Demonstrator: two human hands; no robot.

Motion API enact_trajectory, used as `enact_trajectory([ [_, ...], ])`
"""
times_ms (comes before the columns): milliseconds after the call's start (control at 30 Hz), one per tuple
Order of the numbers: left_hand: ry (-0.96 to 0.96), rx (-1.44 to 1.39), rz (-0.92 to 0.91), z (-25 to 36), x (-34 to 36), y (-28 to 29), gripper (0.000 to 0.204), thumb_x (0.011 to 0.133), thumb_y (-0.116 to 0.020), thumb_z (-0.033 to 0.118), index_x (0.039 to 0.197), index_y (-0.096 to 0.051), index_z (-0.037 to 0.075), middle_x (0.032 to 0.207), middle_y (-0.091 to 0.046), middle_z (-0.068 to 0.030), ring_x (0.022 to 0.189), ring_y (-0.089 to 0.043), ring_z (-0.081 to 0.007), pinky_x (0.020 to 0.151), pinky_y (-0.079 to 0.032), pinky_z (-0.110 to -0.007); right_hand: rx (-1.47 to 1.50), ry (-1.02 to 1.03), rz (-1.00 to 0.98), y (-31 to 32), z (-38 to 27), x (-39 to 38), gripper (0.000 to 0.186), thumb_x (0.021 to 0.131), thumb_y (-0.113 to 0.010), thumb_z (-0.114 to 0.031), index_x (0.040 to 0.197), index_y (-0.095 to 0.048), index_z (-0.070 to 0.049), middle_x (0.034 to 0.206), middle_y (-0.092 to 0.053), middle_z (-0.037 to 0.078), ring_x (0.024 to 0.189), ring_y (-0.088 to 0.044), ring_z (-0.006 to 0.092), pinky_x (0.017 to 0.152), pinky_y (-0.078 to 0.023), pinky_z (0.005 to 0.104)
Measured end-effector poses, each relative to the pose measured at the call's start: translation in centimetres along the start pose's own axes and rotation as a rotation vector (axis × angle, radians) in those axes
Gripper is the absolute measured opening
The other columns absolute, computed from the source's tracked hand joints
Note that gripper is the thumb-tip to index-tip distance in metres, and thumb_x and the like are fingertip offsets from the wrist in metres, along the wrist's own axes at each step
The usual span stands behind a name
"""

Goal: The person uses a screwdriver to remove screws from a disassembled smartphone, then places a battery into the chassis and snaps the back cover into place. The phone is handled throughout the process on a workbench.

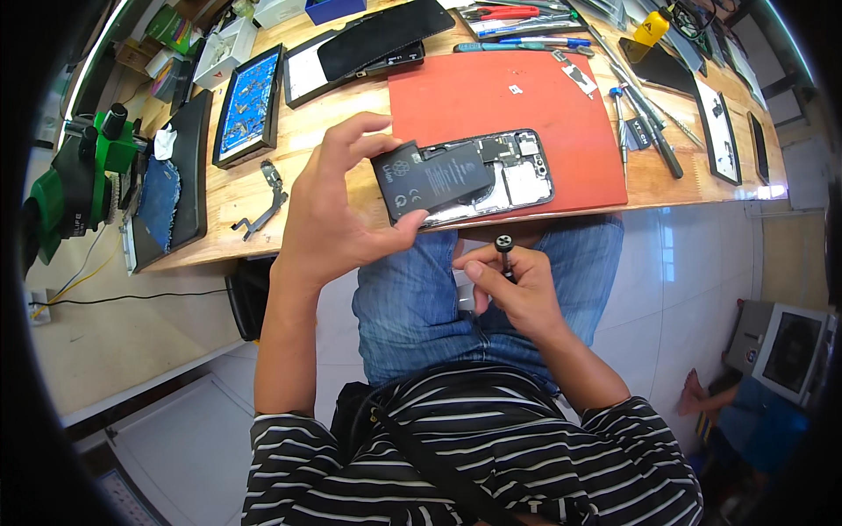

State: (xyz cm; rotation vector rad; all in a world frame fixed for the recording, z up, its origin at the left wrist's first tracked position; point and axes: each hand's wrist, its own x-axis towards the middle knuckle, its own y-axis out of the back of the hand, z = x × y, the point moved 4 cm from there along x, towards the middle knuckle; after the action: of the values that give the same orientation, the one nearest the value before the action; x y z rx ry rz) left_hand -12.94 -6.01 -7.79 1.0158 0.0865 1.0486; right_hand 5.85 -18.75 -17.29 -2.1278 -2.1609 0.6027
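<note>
An opened smartphone [516,190] lies on the red mat, its circuit board and camera module bare at the right end. Over its left part a black phone battery [434,179] sits at a slant. My left hand [338,206] grips the battery's left end, fingers at the far edge and thumb at the near edge. Closer to my body, in front of the table edge, my right hand [522,285] is closed round a small dark screwdriver [503,245], its round cap up. A small clear strip [466,298] shows beside the right fingers; whether they hold it I cannot tell.
The red mat [570,131] covers the middle of the wooden table. Left lie a flex cable part [265,200] and a blue parts tray [249,107], with a green-black microscope [79,175] beyond. Tools [517,26] fill the back; screwdrivers [645,114] and phone frames [717,131] lie right.
</note>
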Motion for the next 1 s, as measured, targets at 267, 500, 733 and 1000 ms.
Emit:
enact_trajectory([
  [267,-0.054,0.027,-0.121,0.6,0.4,-1.4,0.092,0.065,-0.093,0.011,0.145,-0.049,0.006,0.127,-0.073,-0.0144,0.126,-0.069,-0.0311,0.108,-0.051,-0.042,-0.098,0.045,0.014,1.5,-2.0,-1.2,0.019,0.106,-0.068,-0.014,0.113,-0.075,0.003,0.073,-0.065,0.0,0.062,-0.059,0.0059,0.057,-0.046,0.0224],
  [500,-0.075,-0.008,-0.112,0.6,0.2,-1.3,0.081,0.072,-0.094,0.014,0.144,-0.058,0.007,0.129,-0.072,-0.0142,0.122,-0.068,-0.0314,0.105,-0.052,-0.041,-0.164,0.058,0.036,1.7,-3.6,-1.3,0.018,0.104,-0.07,-0.013,0.114,-0.076,0.001,0.075,-0.065,-0.003,0.062,-0.057,0.0034,0.056,-0.044,0.0207],
  [733,-0.085,-0.036,-0.13,0.8,0.5,-1.7,0.073,0.073,-0.092,0.014,0.14,-0.063,0.006,0.13,-0.071,-0.0147,0.12,-0.066,-0.0332,0.104,-0.053,-0.042,-0.364,0.248,0.072,2.6,-8.1,-0.7,0.015,0.101,-0.072,-0.006,0.113,-0.076,0.002,0.081,-0.073,-0.003,0.063,-0.049,-0.001,0.055,-0.036,0.019],
  [1000,-0.159,0.091,-0.135,1.4,0.0,-1.4,0.065,0.076,-0.09,0.028,0.134,-0.068,0.007,0.134,-0.069,-0.0137,0.121,-0.064,-0.0353,0.105,-0.048,-0.046,-0.711,0.356,0.058,1.9,-12.0,0.8,0.022,0.097,-0.07,0.0,0.118,-0.077,-0.001,0.076,-0.07,-0.002,0.063,-0.051,-0.001,0.055,-0.036,0.0188],
])
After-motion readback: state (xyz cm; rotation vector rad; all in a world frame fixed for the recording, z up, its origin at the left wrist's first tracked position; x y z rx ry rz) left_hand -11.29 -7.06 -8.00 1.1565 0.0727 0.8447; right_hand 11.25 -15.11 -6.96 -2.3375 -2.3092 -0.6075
